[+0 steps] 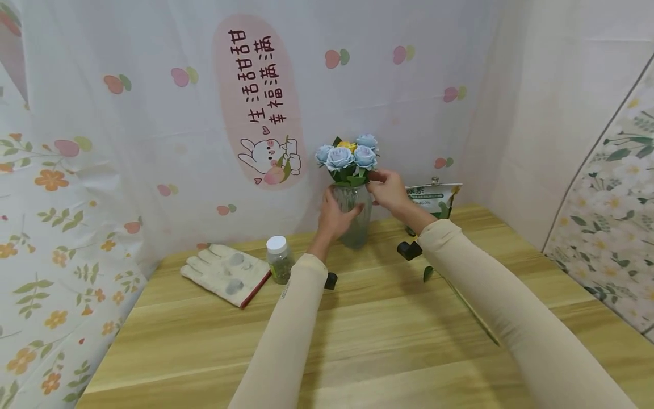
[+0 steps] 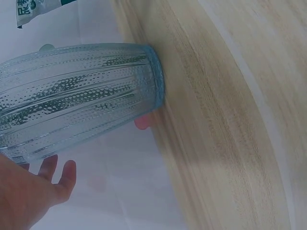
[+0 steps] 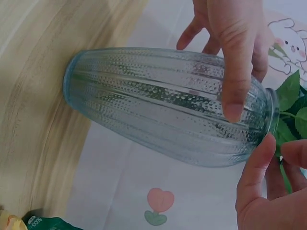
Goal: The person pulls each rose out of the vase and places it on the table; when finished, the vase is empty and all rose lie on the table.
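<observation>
A ribbed clear glass vase stands upright on the table by the back wall, with light-blue roses and one yellow flower above its mouth. My left hand grips the upper body of the vase, its thumb across the near side. At the rim, my right hand has its fingers bent around the green leaves under the blooms and seems to pinch them. Part of that grip is hidden. The left wrist view shows the vase's base on the wood.
On the left lie a white work glove with a red cuff and a white-capped jar. Behind my right forearm stands a clipped white-and-green bag. A long green stem lies partly under that arm. Patterned curtains enclose the table.
</observation>
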Motion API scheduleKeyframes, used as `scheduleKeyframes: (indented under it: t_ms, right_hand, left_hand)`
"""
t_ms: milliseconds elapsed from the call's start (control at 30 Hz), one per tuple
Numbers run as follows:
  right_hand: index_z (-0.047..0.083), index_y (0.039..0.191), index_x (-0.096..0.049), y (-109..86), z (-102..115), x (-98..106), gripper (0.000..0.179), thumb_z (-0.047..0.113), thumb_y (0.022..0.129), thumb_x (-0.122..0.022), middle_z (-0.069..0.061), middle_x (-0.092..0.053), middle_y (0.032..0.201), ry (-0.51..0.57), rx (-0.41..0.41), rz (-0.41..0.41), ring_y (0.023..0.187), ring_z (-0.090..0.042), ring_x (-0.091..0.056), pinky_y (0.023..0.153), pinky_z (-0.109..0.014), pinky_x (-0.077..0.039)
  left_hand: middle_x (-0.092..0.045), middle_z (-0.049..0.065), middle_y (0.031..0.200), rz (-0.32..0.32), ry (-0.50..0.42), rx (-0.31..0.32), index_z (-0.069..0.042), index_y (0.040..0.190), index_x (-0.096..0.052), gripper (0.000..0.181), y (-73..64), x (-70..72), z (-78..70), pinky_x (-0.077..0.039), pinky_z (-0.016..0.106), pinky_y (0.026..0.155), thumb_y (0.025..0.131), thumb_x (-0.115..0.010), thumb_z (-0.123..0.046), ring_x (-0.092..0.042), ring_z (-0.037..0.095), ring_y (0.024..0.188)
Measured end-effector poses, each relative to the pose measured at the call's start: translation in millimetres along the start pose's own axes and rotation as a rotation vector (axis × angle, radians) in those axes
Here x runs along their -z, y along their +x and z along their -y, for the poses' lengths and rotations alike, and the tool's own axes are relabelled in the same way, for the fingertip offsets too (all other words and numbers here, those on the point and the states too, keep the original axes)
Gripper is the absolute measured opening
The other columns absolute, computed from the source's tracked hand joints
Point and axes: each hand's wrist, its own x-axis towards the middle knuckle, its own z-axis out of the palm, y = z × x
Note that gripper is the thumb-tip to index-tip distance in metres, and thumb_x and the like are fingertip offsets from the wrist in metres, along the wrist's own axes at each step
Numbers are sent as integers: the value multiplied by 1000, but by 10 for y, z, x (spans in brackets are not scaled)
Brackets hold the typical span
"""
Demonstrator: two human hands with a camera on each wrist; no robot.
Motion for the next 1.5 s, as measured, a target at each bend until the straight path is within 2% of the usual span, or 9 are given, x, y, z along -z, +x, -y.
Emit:
scheduleKeyframes:
  t_ms: [167,367,533,633,967,1067,1200,1300,1500]
  right_hand:
    - [-1,139,-54,21,12,-32,43,3,97,-49,-16,-51,144,-23,11,-4,99,-28,-61,66,-31,-56]
    - [-3,142,-48,43,44,-50,48,0,94,-48,-21,-51,141,13,14,8,113,-31,-55,58,-25,-52]
    - [-1,148,-41,52,43,-58,57,4,92,-54,-20,-52,139,16,-10,-24,116,-33,-56,74,-43,-57]
    - [1,149,-39,54,33,-68,60,5,92,-57,-19,-52,139,8,-23,-34,112,-31,-58,80,-47,-55]
    - [2,135,-57,53,41,-86,42,5,93,-55,-16,-53,137,-20,30,-55,88,-25,-60,58,-25,-51]
    - [1,140,-53,60,42,-85,47,1,93,-49,-16,-53,139,-22,30,-77,69,-15,-58,57,-23,-50]
    - [0,151,-37,90,37,-81,60,-5,91,-40,-19,-50,143,1,8,-90,52,-8,-51,57,-24,-50]
    - [0,153,-32,109,28,-88,64,-8,90,-39,-20,-48,143,3,-10,-81,60,-10,-52,60,-26,-51]
    - [-1,154,-27,134,-7,-112,59,-3,96,-39,-20,-42,147,17,-56,-52,102,-29,-54,61,-25,-51]
  left_hand:
    - [-29,15,155,8,0,19,-10,153,-18,94,-5,4,-7,-33,50,110,87,-72,-49,-34,32,142]
    - [-29,17,155,5,-6,13,-9,153,-18,93,-5,11,-24,-32,50,111,88,-73,-47,-33,33,142]
    - [-29,17,155,7,8,22,-8,153,-18,93,-3,17,-42,-32,49,111,88,-73,-46,-33,32,142]
    - [-28,17,156,10,14,32,-9,154,-17,94,-5,28,-51,-32,49,111,88,-72,-47,-32,32,142]
    - [-28,17,156,10,4,35,-8,154,-17,94,5,19,-34,-32,49,111,88,-73,-46,-33,32,142]
    - [-29,16,155,3,24,29,-8,154,-18,95,20,5,-21,-34,49,110,87,-72,-49,-35,33,141]
    - [-31,17,154,-9,39,18,-7,154,-19,96,33,-8,-16,-35,48,109,87,-73,-50,-36,34,140]
    - [-31,17,154,-12,32,12,-7,153,-19,95,28,-8,-19,-35,47,109,87,-73,-48,-35,33,140]
    - [-32,15,153,-9,41,19,-9,153,-19,93,0,-1,-25,-35,47,109,87,-72,-48,-35,31,140]
